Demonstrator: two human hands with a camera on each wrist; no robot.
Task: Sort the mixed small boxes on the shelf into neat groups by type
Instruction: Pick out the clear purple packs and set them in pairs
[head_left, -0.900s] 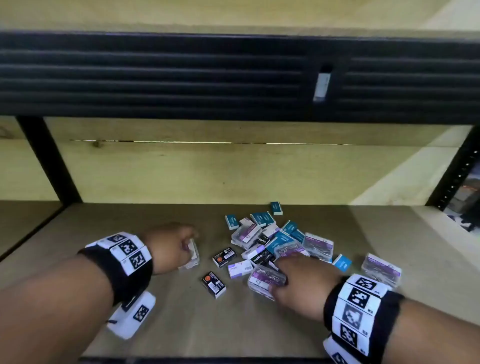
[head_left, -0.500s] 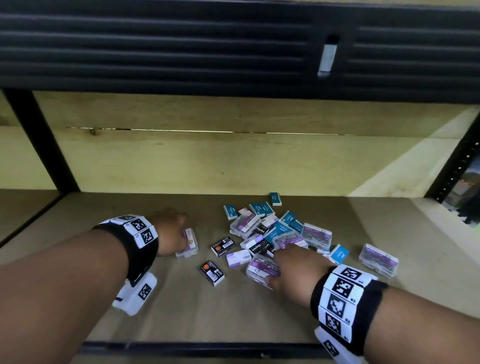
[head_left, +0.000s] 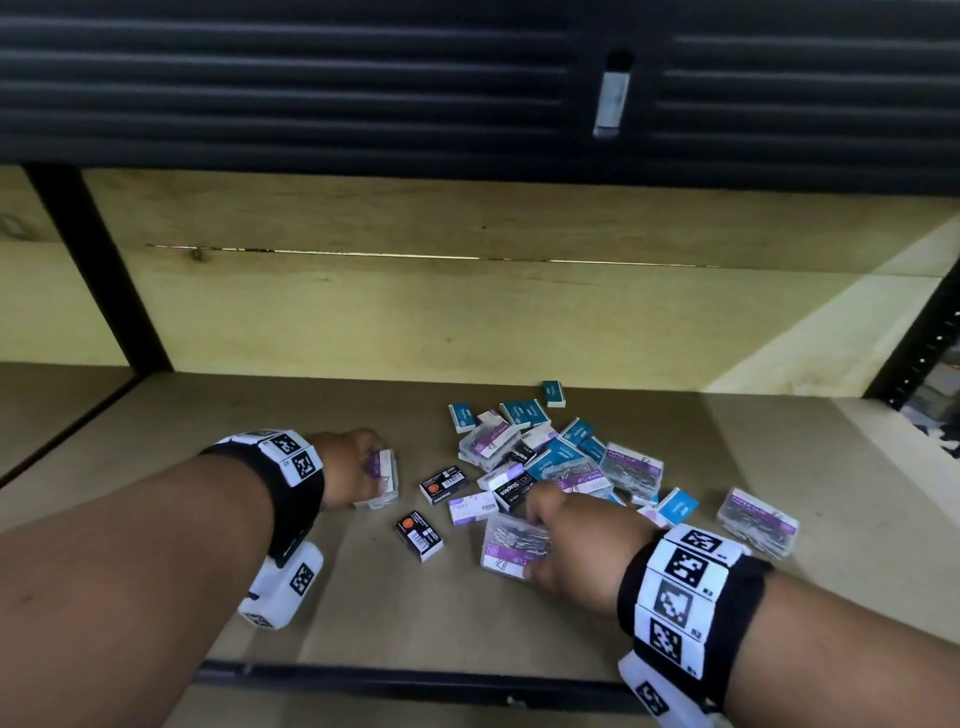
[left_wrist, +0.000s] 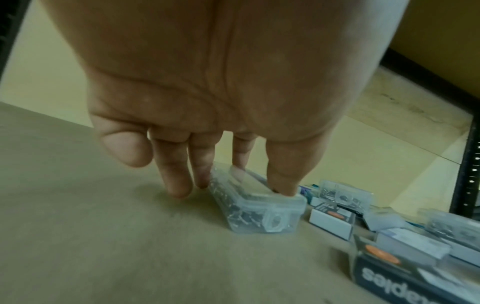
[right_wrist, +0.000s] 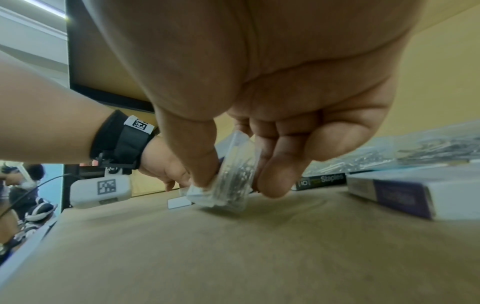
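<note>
A mixed pile of small boxes lies on the wooden shelf: teal ones, black staples boxes, white-and-purple ones and clear paper clip boxes. My left hand pinches a clear paper clip box left of the pile; it stands on its long edge on the shelf, thumb on one side, fingers on the other. My right hand grips another clear paper clip box at the pile's near edge. In the right wrist view this box is tilted on edge between thumb and fingers.
A second black staples box lies alone between my hands. One clear box sits apart at the right. Black uprights flank the bay, and a dark beam hangs overhead. The shelf's front rail runs below my wrists.
My right hand has tightened round the clear box and tipped it up on edge. My left hand keeps hold of its box in about the same spot. The head view has shifted slightly.
</note>
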